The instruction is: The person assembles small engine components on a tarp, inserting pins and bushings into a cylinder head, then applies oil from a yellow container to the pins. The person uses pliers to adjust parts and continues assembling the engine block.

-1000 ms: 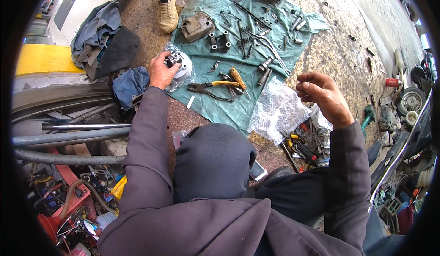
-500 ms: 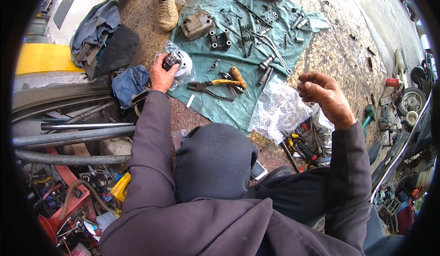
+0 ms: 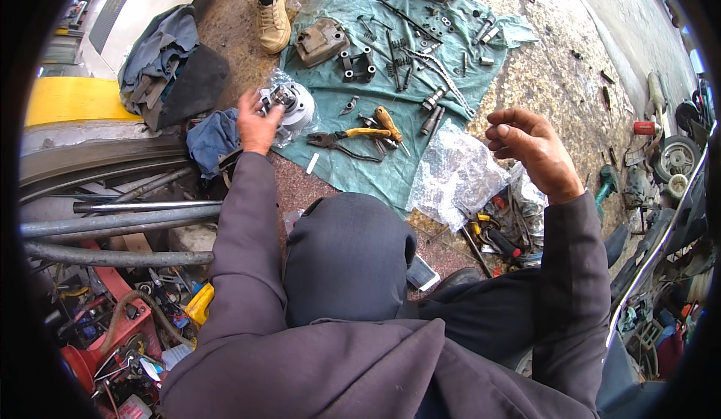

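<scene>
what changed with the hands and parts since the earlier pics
The left hand shifted slightly left, its fingers spreading from the dark metal part by the pale round casting; whether it fully let go is unclear. The right hand stayed put; the pliers stayed on the green cloth.

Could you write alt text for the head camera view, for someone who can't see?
The left hand is at a round silver metal part; the right hand hangs empty, loosely curled. Other metal parts and pliers lie on a green cloth.
</scene>
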The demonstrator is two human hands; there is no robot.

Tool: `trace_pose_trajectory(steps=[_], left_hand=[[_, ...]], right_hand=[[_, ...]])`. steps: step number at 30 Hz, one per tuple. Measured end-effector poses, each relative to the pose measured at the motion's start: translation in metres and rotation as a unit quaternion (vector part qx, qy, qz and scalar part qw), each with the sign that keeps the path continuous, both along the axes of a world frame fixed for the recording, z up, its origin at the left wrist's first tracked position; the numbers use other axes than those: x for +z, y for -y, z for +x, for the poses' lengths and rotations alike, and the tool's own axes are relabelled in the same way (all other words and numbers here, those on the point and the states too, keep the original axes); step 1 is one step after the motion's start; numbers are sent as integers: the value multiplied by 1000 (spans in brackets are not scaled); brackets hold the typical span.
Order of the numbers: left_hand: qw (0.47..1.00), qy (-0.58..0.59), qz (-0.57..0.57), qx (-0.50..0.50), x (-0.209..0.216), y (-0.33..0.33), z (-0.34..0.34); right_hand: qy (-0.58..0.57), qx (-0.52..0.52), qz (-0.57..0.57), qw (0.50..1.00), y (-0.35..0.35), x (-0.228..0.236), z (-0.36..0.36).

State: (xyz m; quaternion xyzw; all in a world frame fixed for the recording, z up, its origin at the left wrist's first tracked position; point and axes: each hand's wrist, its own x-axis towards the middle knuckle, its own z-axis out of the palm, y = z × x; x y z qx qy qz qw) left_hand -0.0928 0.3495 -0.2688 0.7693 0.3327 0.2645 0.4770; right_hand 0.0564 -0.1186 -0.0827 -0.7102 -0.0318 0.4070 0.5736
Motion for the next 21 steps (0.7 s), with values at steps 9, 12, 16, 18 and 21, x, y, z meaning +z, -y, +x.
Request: trace_pose_trajectory(steps=[9, 12, 16, 18, 21], left_hand=[[826, 96, -532, 162, 42, -12, -38], [801, 83, -565, 182, 56, 13, -45], [821, -76, -558, -87, 66, 76, -43], [766, -131, -611, -150, 70, 107, -43], [788, -174, -520, -279, 75, 141, -26]], right_hand=[[8, -1, 33, 999, 4, 3, 2], [-2, -10, 41, 999, 6, 7, -1], [0, -37, 22, 999, 7, 12, -4], [9, -25, 50, 998, 8, 15, -4], [18, -22, 56, 998, 13, 18, -5]])
